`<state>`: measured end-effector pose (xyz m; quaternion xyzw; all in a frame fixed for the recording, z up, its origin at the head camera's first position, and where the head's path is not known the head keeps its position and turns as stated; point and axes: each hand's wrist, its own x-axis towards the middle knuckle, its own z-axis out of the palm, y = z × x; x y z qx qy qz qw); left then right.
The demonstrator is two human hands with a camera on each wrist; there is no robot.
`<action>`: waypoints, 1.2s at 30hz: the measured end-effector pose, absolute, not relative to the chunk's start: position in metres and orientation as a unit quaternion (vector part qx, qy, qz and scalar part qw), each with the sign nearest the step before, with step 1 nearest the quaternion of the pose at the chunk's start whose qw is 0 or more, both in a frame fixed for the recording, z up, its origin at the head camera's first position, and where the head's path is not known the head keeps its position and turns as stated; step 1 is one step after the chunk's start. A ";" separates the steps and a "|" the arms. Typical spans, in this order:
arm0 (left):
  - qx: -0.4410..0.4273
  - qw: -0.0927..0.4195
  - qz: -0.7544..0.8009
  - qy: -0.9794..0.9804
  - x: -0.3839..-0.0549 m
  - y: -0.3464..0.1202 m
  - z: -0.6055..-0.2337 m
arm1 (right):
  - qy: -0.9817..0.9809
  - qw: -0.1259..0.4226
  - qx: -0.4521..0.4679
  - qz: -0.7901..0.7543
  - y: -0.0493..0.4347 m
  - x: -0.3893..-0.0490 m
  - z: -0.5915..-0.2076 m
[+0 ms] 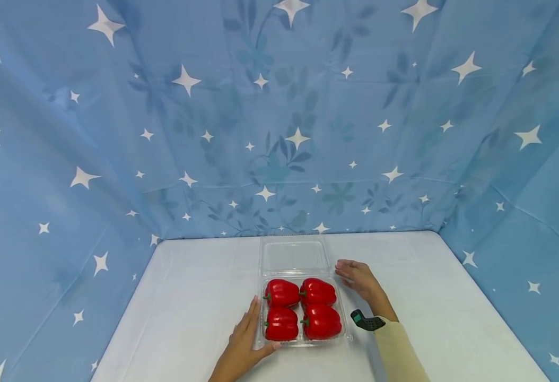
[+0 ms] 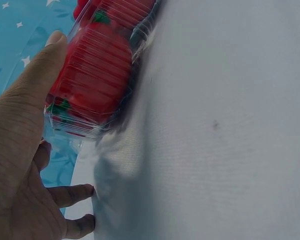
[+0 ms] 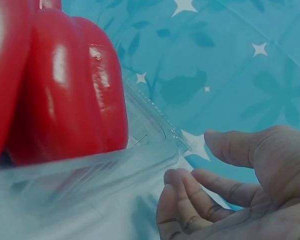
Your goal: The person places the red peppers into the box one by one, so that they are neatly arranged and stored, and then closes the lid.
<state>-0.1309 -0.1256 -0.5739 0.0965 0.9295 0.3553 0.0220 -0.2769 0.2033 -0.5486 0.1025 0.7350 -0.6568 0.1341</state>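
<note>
A clear plastic clamshell box (image 1: pixel 303 344) lies on the white table with its lid (image 1: pixel 294 257) folded back, away from me. Several red bell peppers (image 1: pixel 322 321) with green stems fill its base in two rows. Along the box's left side rests my left hand (image 1: pixel 242 344), fingers extended and thumb at the front left corner. In the left wrist view that thumb (image 2: pixel 40 67) lies against the clear wall, beside a pepper (image 2: pixel 100 70). My right hand (image 1: pixel 359 279) hovers by the box's right rear corner, holding nothing; the right wrist view shows its fingers loosely bent, apart from the rim.
A white cloth covers the table (image 1: pixel 189 297). Blue curtains (image 1: pixel 279 132) with white stars hang behind it and on both sides. A dark wrist device (image 1: pixel 367 321) sits by the right sleeve (image 1: pixel 399 350).
</note>
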 end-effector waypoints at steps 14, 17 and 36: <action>0.102 0.003 0.366 0.925 -0.133 -0.123 -0.571 | 0.703 0.138 0.097 -0.691 0.205 -0.301 -0.544; 0.101 0.006 0.369 0.924 -0.132 -0.123 -0.573 | 0.699 0.137 0.106 -0.693 0.204 -0.300 -0.545; 0.086 0.019 0.364 0.927 -0.131 -0.124 -0.574 | 0.681 0.131 0.095 -0.714 0.199 -0.296 -0.546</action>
